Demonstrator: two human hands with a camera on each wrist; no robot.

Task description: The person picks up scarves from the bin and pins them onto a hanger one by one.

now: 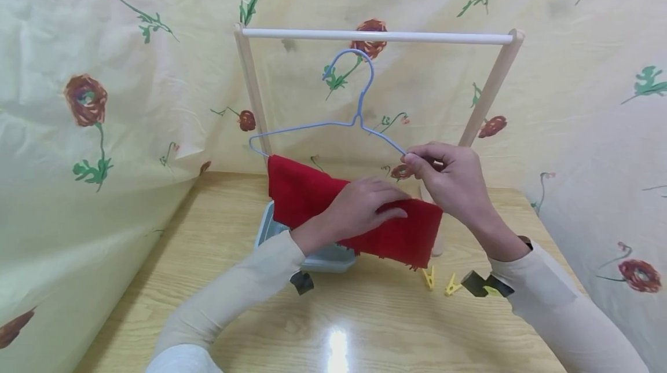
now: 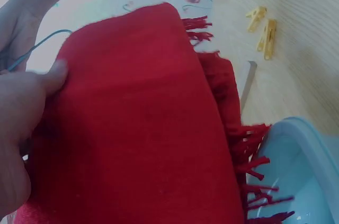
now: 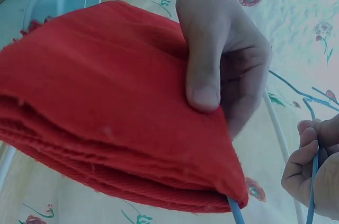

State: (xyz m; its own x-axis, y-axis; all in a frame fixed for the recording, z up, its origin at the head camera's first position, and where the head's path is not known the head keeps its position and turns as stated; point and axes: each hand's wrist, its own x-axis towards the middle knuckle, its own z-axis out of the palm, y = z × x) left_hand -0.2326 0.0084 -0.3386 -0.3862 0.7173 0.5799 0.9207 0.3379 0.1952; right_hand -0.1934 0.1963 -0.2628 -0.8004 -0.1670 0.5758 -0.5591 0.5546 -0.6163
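A red fringed scarf hangs folded over the lower bar of a blue wire hanger, which is tilted in front of the rack. My left hand grips the scarf's upper edge, thumb on the near face; the right wrist view shows this left hand with its fingers going behind the cloth. My right hand pinches the hanger's right shoulder between thumb and fingers. In the right wrist view, the folded layers of the scarf lie around the bar, and the hanger's end pokes out at the corner.
A wooden rack with a white rail stands behind the hanger. Under the scarf sits a light blue basin, partly hidden. Two yellow clothespins lie on the wooden table to the right. Flower-patterned cloth surrounds the table.
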